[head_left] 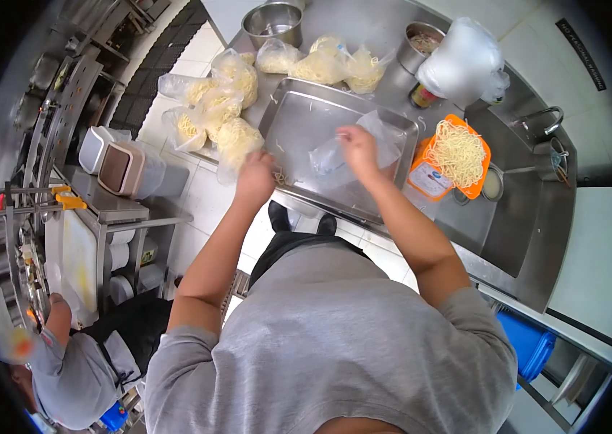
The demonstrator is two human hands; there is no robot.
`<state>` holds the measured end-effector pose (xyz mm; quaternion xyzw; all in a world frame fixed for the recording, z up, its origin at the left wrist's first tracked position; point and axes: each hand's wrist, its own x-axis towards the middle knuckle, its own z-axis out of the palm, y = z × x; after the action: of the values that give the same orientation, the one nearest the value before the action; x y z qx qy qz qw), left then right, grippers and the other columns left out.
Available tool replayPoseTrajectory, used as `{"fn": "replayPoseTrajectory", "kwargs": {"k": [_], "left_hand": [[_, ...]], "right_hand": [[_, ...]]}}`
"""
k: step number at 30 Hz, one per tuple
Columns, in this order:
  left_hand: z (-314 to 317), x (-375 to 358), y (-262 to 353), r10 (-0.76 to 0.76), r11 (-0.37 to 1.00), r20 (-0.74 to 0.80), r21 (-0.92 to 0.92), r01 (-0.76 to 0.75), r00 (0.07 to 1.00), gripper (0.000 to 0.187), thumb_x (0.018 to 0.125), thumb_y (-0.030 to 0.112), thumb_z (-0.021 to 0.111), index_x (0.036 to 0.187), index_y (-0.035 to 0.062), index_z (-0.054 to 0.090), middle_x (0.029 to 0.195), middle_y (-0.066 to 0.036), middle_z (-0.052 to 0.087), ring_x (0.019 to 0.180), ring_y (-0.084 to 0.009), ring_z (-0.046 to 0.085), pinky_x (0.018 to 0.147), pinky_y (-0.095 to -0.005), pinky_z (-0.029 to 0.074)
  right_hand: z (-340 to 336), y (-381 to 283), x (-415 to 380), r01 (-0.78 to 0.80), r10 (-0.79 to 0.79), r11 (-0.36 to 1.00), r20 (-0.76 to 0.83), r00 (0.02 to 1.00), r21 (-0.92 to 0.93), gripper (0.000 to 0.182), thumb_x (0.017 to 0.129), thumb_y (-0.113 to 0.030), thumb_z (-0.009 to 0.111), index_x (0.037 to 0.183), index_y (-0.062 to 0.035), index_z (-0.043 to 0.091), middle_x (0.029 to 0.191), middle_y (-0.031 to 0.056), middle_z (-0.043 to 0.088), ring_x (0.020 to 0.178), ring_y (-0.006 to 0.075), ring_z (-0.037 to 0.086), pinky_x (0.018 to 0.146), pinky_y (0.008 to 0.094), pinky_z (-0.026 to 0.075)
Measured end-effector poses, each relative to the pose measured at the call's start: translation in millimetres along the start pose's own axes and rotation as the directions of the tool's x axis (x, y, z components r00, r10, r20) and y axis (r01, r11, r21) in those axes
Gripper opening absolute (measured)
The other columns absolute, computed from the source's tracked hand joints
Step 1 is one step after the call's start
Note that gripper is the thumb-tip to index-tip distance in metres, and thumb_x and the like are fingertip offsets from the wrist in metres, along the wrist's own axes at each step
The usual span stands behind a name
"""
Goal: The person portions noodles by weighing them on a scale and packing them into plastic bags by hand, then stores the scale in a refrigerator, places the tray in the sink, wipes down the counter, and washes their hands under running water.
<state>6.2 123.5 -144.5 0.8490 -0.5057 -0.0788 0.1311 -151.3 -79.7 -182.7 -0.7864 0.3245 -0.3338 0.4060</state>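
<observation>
My left hand [255, 177] is at the left edge of a steel tray [291, 108], beside a filled bag of noodles [237, 142]; its fingers are partly hidden and what they hold, if anything, is unclear. Over the right part of the tray, my right hand [358, 148] has its fingers drawn together next to clear plastic bags [382, 141]. Whether it grips the plastic does not show. More noodle bags [317, 65] sit behind and left of the tray. On the right, loose noodles [456, 153] lie on an orange container [430, 179].
Behind the tray are a steel pot [272, 25], another pot with food [422, 40] and a bundle of plastic bags [461, 61]. A sink [530, 210] with a faucet [545, 116] lies right. A co-worker [78, 369] stands at lower left, near a cart with bins [119, 170].
</observation>
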Motion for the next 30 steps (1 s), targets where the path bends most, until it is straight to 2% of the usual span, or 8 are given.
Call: {"fn": "replayPoseTrajectory", "kwargs": {"k": [6,9,12,13,16,17,26,30], "left_hand": [[-13,-13,-7,-0.275,0.961,-0.150,-0.004,0.277,0.950,0.041,0.075,0.003,0.058,0.115,0.0042,0.055,0.118,-0.018,0.049,0.106,-0.0361,0.048,0.088,-0.0418,0.044],[-14,-17,-10,-0.297,0.954,-0.212,-0.111,0.279,0.931,0.035,0.075,0.001,0.059,0.110,0.0012,0.054,0.111,-0.018,0.050,0.102,-0.0367,0.049,0.087,-0.0432,0.044],[-15,-27,-2,-0.425,0.897,-0.264,-0.253,0.362,0.866,0.030,0.077,0.004,0.061,0.105,0.0006,0.052,0.103,-0.018,0.052,0.096,-0.0368,0.052,0.085,-0.0418,0.044],[9,-33,-15,-0.449,0.875,-0.308,-0.340,0.344,0.839,0.029,0.081,0.007,0.061,0.106,0.0009,0.047,0.093,-0.017,0.054,0.081,-0.0319,0.058,0.072,-0.0395,0.050],[20,-35,-9,-0.754,0.146,0.278,-0.813,0.564,0.595,0.029,0.085,0.007,0.057,0.109,0.0013,0.042,0.088,-0.014,0.055,0.068,-0.0238,0.060,0.057,-0.0348,0.052],[30,-36,-15,-0.702,0.037,0.318,-0.877,0.479,0.637,0.027,0.086,0.003,0.052,0.109,0.0019,0.038,0.087,-0.013,0.055,0.063,-0.0191,0.060,0.052,-0.0315,0.054],[41,-35,-17,-0.658,-0.092,0.356,-0.913,0.397,0.664,0.022,0.085,-0.002,0.049,0.104,0.0020,0.037,0.086,-0.015,0.056,0.068,-0.0241,0.063,0.061,-0.0370,0.058],[12,-35,-21,-0.537,-0.160,0.538,-0.821,0.548,0.650,0.058,0.085,0.037,0.061,0.122,0.0005,0.035,0.103,-0.020,0.053,0.078,-0.0286,0.062,0.059,-0.0383,0.057]], "right_hand": [[96,-33,-33,-0.090,0.226,0.965,0.613,0.757,-0.245,0.016,0.075,-0.012,0.058,0.086,-0.0053,0.068,0.080,0.0173,0.065,0.078,0.0327,0.062,0.075,0.0419,0.049],[118,-35,-4,-0.210,0.277,0.961,0.572,0.772,-0.181,0.018,0.080,-0.017,0.059,0.091,-0.0059,0.068,0.087,0.0166,0.065,0.084,0.0328,0.061,0.079,0.0427,0.047],[133,-18,19,0.112,-0.029,0.977,0.405,0.914,-0.183,0.025,0.083,-0.026,0.060,0.096,-0.0064,0.067,0.097,0.0156,0.063,0.093,0.0325,0.058,0.083,0.0418,0.045],[132,-22,23,0.166,-0.039,0.969,0.554,0.831,-0.181,0.034,0.086,-0.036,0.057,0.096,-0.0042,0.066,0.101,0.0155,0.060,0.097,0.0325,0.055,0.085,0.0401,0.044],[150,-30,-2,0.466,-0.333,0.884,0.669,0.664,-0.023,0.039,0.087,-0.040,0.054,0.093,-0.0028,0.065,0.096,0.0151,0.060,0.095,0.0327,0.055,0.086,0.0402,0.043],[148,-36,-13,0.474,-0.351,0.880,0.704,0.617,0.024,0.040,0.088,-0.041,0.053,0.091,-0.0025,0.065,0.096,0.0149,0.060,0.094,0.0330,0.055,0.086,0.0409,0.042],[94,-61,-60,0.168,0.022,0.963,0.685,0.728,-0.209,0.044,0.091,-0.042,0.047,0.080,-0.0013,0.060,0.077,0.0204,0.062,0.077,0.0361,0.060,0.072,0.0449,0.046],[65,-59,-42,0.060,-0.048,0.998,0.561,0.826,-0.003,0.043,0.091,-0.040,0.050,0.071,-0.0019,0.057,0.067,0.0217,0.058,0.064,0.0392,0.057,0.060,0.0460,0.043]]}}
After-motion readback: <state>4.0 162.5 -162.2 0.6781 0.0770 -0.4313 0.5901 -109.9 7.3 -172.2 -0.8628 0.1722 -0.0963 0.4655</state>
